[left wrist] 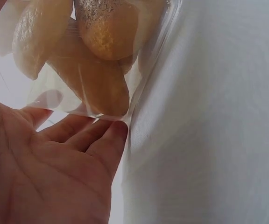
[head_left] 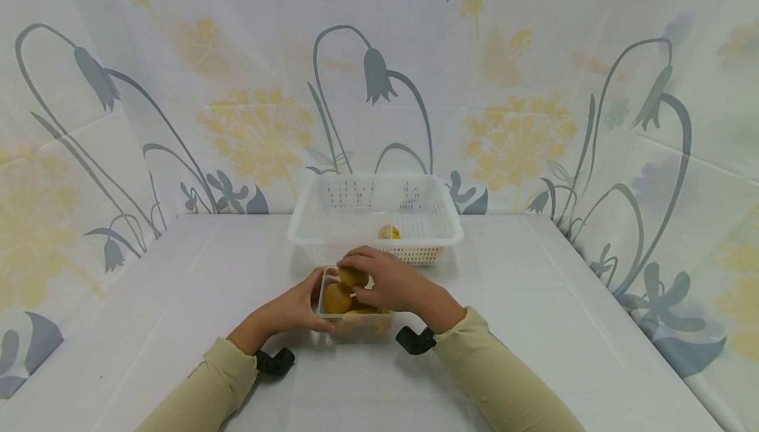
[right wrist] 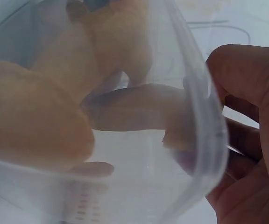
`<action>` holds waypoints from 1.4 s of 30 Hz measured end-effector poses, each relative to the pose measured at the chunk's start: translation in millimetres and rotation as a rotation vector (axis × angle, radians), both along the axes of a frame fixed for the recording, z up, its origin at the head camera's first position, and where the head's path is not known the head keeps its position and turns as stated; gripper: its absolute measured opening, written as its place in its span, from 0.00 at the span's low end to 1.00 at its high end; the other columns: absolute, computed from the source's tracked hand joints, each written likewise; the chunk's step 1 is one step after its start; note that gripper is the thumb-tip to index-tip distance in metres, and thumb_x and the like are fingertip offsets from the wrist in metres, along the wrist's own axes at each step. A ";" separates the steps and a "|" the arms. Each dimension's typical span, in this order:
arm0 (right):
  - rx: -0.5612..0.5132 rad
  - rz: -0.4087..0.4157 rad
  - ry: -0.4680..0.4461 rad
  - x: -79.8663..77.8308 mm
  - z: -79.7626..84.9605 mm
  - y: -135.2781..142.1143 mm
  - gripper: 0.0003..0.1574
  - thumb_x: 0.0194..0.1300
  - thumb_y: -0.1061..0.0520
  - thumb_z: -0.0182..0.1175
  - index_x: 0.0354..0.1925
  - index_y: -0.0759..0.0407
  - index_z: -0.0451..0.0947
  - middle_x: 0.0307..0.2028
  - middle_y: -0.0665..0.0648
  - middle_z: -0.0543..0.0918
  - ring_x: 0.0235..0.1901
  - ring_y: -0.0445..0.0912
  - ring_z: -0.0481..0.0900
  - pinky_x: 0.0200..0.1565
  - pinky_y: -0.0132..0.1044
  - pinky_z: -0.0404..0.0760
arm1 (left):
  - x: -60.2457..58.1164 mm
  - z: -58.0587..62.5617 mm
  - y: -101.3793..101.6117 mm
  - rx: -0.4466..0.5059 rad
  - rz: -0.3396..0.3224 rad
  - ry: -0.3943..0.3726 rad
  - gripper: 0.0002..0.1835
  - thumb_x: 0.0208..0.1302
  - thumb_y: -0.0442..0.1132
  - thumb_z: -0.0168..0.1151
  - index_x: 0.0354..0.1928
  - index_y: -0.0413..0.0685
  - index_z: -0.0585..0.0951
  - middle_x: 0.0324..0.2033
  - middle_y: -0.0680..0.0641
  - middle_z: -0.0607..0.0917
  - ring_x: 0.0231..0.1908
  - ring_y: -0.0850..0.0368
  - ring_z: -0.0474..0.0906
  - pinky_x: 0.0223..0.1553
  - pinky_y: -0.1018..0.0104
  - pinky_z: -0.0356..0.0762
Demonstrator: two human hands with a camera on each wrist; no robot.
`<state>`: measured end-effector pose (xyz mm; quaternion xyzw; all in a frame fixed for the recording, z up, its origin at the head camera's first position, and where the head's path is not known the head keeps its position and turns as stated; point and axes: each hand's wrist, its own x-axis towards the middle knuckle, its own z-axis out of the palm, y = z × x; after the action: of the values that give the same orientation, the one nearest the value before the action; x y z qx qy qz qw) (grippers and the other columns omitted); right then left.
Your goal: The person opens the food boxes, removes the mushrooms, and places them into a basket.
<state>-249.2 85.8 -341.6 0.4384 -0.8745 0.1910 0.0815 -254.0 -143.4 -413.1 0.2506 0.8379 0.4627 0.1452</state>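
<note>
A clear plastic box (head_left: 363,328) holding several rounded and longish yellow-brown, bread-like pieces (head_left: 337,299) rests on the table in front of the person. My left hand (head_left: 296,303) grips its left end, thumb at the near side. The left wrist view shows those fingers touching the box, and one piece (left wrist: 111,30) with dark specks on its surface. Over the box, my right hand (head_left: 385,278) pinches a yellow-brown bread-like piece (head_left: 352,277) between thumb and fingers. In the right wrist view, pieces (right wrist: 31,116) show blurred through the plastic, with the hand beyond the rim.
Just behind the box stands a white perforated basket (head_left: 450,233), with a pale yellow piece (head_left: 389,232) inside. A white cloth covers the table (head_left: 534,287). Flower-patterned curtains (head_left: 379,135) hang at the back and both sides. Black fittings (head_left: 275,362) sit by both wrists.
</note>
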 end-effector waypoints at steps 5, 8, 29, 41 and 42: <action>-0.023 -0.001 0.009 2.8 6.0 1.9 0.25 0.57 0.55 0.58 0.55 0.53 0.72 0.53 0.47 0.74 0.48 0.38 0.73 0.51 0.31 0.74 | 1.1 -0.4 -0.8 -0.008 0.004 -0.006 0.52 0.37 0.51 0.75 0.63 0.61 0.52 0.64 0.53 0.59 0.67 0.52 0.55 0.66 0.48 0.53; -0.044 0.000 0.011 4.5 10.3 4.0 0.25 0.57 0.56 0.58 0.55 0.53 0.72 0.53 0.48 0.74 0.47 0.39 0.73 0.50 0.31 0.74 | 0.9 -0.6 -1.2 -0.007 -0.001 -0.004 0.52 0.38 0.51 0.75 0.63 0.61 0.52 0.64 0.52 0.58 0.66 0.51 0.56 0.65 0.47 0.53; -0.243 0.047 0.110 1.3 26.8 25.7 0.21 0.56 0.59 0.60 0.51 0.54 0.74 0.48 0.50 0.77 0.41 0.38 0.76 0.42 0.30 0.78 | -3.8 -0.9 -1.6 0.079 -0.103 -0.074 0.51 0.45 0.44 0.72 0.65 0.52 0.47 0.61 0.46 0.66 0.60 0.53 0.64 0.63 0.49 0.60; -0.283 0.049 0.088 -0.6 33.1 35.5 0.22 0.58 0.59 0.58 0.52 0.53 0.72 0.48 0.49 0.77 0.43 0.38 0.76 0.44 0.28 0.77 | -2.8 -1.2 -1.8 0.076 -0.100 -0.071 0.51 0.45 0.44 0.72 0.65 0.52 0.47 0.61 0.47 0.66 0.58 0.54 0.65 0.64 0.50 0.59; -0.284 0.048 0.087 -0.8 33.6 36.6 0.22 0.58 0.59 0.58 0.52 0.53 0.72 0.48 0.48 0.77 0.43 0.38 0.76 0.44 0.28 0.77 | -2.6 -0.9 -1.8 0.078 -0.102 -0.070 0.51 0.45 0.43 0.72 0.65 0.52 0.47 0.61 0.46 0.66 0.59 0.54 0.65 0.64 0.50 0.58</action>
<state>-250.0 122.4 -307.9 0.4511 -0.8235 0.2956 0.1759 -256.7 -145.2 -414.0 0.2820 0.7997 0.4957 0.1876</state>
